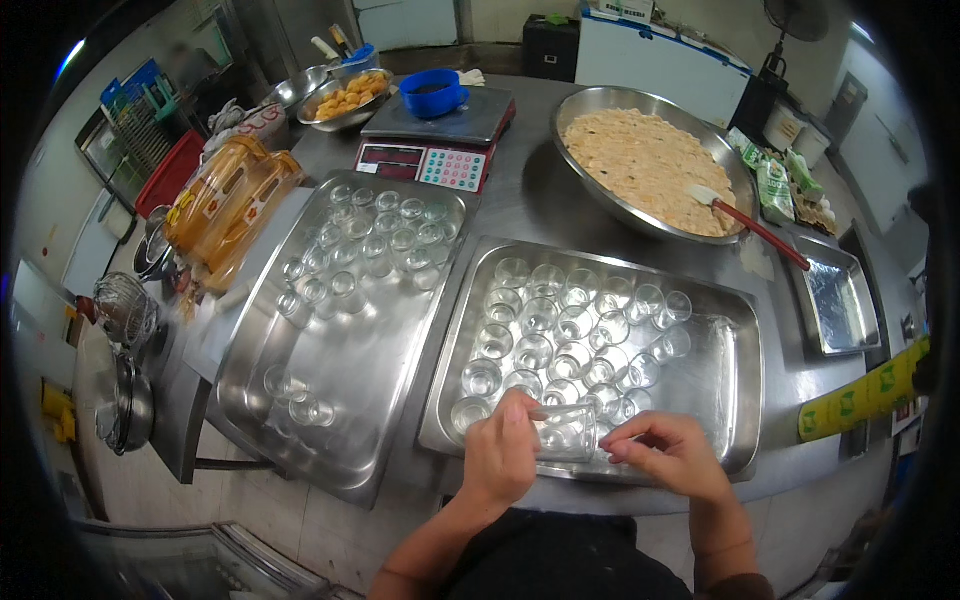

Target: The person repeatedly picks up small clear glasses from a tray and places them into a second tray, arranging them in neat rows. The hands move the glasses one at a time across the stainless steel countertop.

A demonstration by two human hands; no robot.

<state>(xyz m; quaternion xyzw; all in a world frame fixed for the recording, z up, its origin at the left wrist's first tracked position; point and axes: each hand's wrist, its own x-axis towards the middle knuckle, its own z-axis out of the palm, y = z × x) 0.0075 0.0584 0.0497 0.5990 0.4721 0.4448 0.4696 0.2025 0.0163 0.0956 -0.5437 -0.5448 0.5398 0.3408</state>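
Note:
My left hand grips a clear glass cup, tipped on its side above the near edge of a steel tray. Close to the cup's right-hand end, my right hand has its thumb and fingertips drawn together; whether anything small is between them cannot be made out. Several clear glass cups stand in rows in that tray, and a few at its right side lean or lie over. Part of the near row is hidden behind my hands and the held cup.
Left of it, another steel tray holds several small glass jars. Behind are a digital scale bearing a blue cup and a steel bowl of pale mixture with a red-handled spatula. Bagged bread lies left.

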